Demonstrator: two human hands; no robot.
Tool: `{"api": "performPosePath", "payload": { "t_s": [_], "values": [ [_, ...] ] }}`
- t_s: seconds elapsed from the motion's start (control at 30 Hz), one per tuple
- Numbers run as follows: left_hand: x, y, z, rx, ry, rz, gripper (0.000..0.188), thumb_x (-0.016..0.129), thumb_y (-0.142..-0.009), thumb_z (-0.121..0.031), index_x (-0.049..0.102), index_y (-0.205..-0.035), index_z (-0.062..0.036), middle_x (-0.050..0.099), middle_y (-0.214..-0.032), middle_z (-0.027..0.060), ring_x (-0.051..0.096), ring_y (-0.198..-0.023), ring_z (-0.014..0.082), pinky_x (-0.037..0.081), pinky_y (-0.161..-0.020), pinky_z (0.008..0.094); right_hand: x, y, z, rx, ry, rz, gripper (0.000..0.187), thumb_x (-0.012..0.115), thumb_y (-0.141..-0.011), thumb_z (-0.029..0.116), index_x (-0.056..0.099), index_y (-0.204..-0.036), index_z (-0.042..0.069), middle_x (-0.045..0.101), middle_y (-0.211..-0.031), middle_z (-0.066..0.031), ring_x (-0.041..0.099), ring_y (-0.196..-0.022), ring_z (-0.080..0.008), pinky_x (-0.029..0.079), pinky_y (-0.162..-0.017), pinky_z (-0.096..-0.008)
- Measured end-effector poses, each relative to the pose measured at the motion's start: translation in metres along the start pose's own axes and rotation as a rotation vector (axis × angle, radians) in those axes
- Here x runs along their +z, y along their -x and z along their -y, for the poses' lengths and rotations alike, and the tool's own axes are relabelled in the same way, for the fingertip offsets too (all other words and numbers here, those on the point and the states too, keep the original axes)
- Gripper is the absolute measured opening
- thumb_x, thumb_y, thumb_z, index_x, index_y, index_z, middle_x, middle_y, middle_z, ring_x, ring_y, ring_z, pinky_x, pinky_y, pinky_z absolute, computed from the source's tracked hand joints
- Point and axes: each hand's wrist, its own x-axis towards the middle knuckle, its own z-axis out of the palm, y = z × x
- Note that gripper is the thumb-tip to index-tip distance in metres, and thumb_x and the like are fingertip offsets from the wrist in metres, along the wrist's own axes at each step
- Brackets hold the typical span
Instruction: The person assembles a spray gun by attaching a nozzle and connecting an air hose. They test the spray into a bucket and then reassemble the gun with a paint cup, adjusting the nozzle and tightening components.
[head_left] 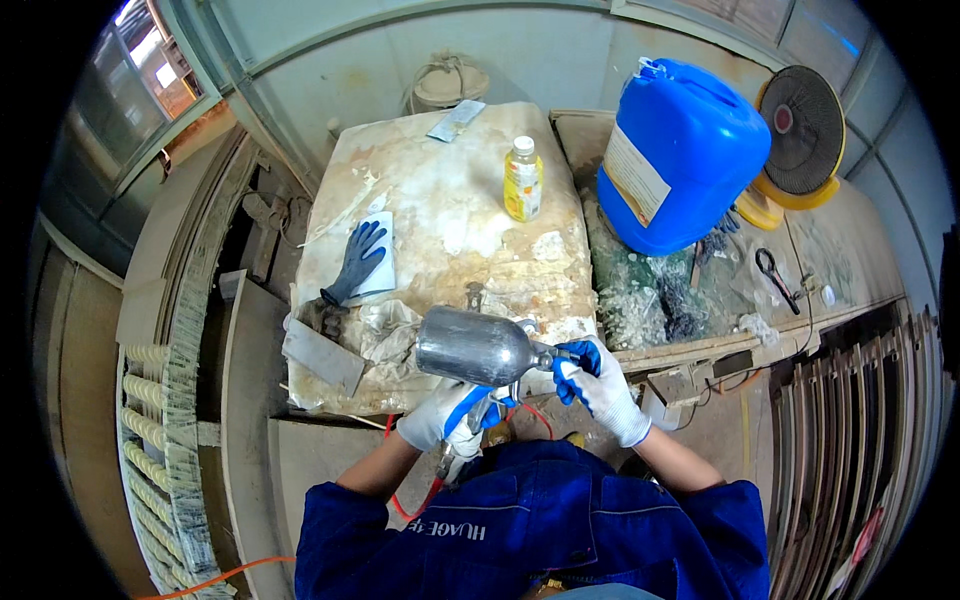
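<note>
A spray gun with a shiny metal cup is held in front of my body, the cup lying on its side toward the left. My left hand, in a white and blue work glove, is wrapped round the gun's handle below the cup. A red air hose runs from the handle down past my jacket. My right hand, gloved the same way, has its fingers closed at the gun's right end, beside the metal fitting. What exactly those fingertips pinch is partly hidden by the glove.
Ahead stands a stained worktable with a yellow bottle, a grey-blue glove and crumpled cloth. On the right bench are a blue jerrycan, a fan and scissors. Racked panels stand right.
</note>
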Motion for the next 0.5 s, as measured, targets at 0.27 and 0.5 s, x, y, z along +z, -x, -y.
{"api": "performPosePath", "payload": {
  "t_s": [0.27, 0.5],
  "values": [
    [-0.011, 0.008, -0.008, -0.187, 0.135, 0.126, 0.039, 0.064, -0.088, -0.016, 0.059, -0.124, -0.0040, 0.065, -0.112, 0.0113, 0.062, -0.104, 0.0250, 0.049, -0.086, 0.0364, 0.000, 0.014, 0.015, -0.547, 0.904, 0.058, 0.046, 0.073, -0.082, 0.013, 0.050, -0.120, -0.001, 0.057, -0.095, -0.0193, 0.059, -0.075, -0.0300, 0.048, -0.069, -0.0389],
    [-0.001, 0.004, -0.013, -0.500, 0.762, 0.121, 0.036, 0.055, -0.099, -0.034, 0.058, -0.121, -0.0056, 0.066, -0.097, 0.0060, 0.063, -0.075, 0.0089, 0.048, -0.056, 0.0189, -0.017, -0.004, 0.031, -1.236, 1.437, 0.323, 0.045, 0.074, -0.067, 0.007, 0.052, -0.106, 0.005, 0.056, -0.098, -0.0157, 0.058, -0.084, -0.0281, 0.049, -0.065, -0.0381]
  ]
}}
